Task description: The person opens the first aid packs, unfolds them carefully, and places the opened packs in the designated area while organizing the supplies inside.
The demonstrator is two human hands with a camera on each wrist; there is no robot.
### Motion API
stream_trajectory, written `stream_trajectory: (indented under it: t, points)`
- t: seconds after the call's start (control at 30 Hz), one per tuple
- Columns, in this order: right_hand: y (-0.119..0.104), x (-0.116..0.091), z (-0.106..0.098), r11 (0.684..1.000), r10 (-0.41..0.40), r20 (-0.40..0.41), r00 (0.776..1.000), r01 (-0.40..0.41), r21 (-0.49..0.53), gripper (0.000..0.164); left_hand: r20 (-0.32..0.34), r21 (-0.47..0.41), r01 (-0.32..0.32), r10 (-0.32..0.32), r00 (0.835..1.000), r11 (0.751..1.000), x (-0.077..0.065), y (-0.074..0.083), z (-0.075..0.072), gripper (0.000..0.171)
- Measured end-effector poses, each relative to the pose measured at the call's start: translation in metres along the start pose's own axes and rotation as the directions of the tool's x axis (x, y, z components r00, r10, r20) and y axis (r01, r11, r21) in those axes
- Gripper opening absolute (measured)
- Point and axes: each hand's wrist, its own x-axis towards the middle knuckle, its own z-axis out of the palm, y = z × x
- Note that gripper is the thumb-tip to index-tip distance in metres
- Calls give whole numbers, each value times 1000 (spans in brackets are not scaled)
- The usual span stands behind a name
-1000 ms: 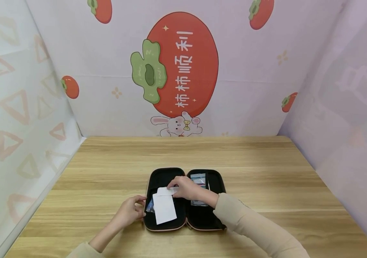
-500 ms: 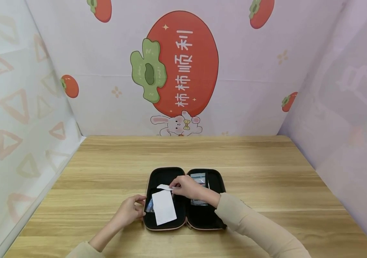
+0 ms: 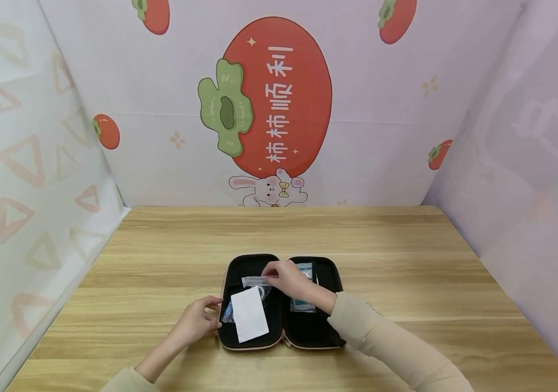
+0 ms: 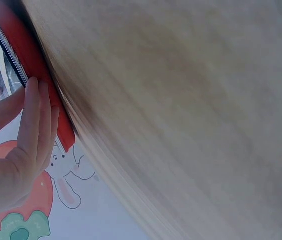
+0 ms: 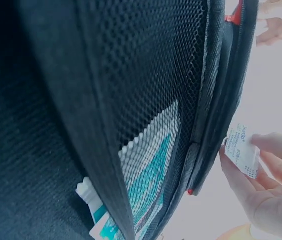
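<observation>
My right hand [image 3: 288, 279] pinches a small white sachet with blue print [image 5: 243, 150] between thumb and fingers, over the left half of an open black-lined zip case [image 3: 251, 265]. A larger white rectangular packet [image 3: 250, 316] lies in that half, partly over clear-wrapped items [image 3: 228, 313]. A pale ring-shaped item [image 3: 263, 292] shows beside the packet's top. At the case's left edge, my left hand [image 3: 200, 318] rests its fingertips on the side. The left wrist view shows its straight fingers [image 4: 33, 120] along the red outer wall [image 4: 31, 55], by the zipper.
In the case's right half, a mesh pocket [image 5: 150, 65] holds teal and white packets [image 5: 150, 175], partly hidden by my right forearm in the head view. The wooden table [image 3: 381, 234] meets a printed cloth backdrop [image 3: 381, 163] behind.
My right hand has lifted slightly up and away with the small sachet, which has tilted to show its printed side. The ring-shaped item has come into view. My left hand stays put.
</observation>
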Motion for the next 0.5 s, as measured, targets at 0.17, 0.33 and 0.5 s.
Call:
stream_trajectory:
  t: [0.17,0.33,0.5]
  points:
    - [2,-3,-6,999,27,-10,1000,-27,20,11,2,-3,-2,2,1000,1000,1,0,0,47]
    - [4,-5,-11,997,58,-12,998,-57,61,9,14,-5,-23,23,1000,1000,1,-2,0,46]
    - [8,-8,-14,989,95,-9,995,-94,116,9,15,2,-26,26,1000,1000,2,-3,0,46]
